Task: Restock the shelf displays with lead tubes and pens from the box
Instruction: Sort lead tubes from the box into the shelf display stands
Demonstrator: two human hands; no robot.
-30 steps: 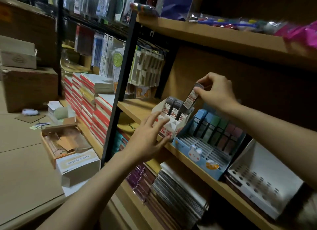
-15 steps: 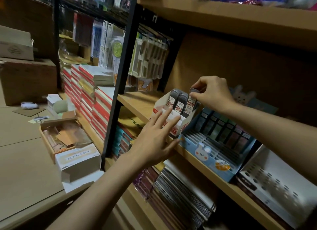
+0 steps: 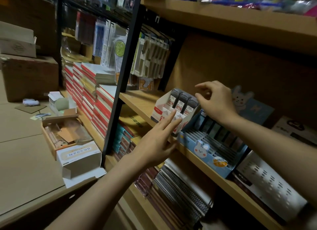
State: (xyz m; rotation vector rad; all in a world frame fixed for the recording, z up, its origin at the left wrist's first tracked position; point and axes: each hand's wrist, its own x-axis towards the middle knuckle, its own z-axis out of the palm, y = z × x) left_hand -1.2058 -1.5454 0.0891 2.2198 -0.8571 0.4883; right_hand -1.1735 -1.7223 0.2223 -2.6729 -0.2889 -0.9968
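Lead tubes [image 3: 183,102]: three upright in the back row of the white display carton [image 3: 171,116].
Left hand [image 3: 158,139]: fingers straight against the carton front — bracing it, I judge.
Right hand [image 3: 216,101]: just above the tubes, loosely curled, holding nothing.

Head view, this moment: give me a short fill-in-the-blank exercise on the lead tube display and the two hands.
1. The white display box holds ____ lead tubes standing in its back row.
2. The left hand rests its straight fingers on the ____ of that box.
3. The right hand holds ____ above the tubes.
4. Right of the white box stands a blue display with a ____ printed on its front.

Missing words: three; front; nothing; rabbit
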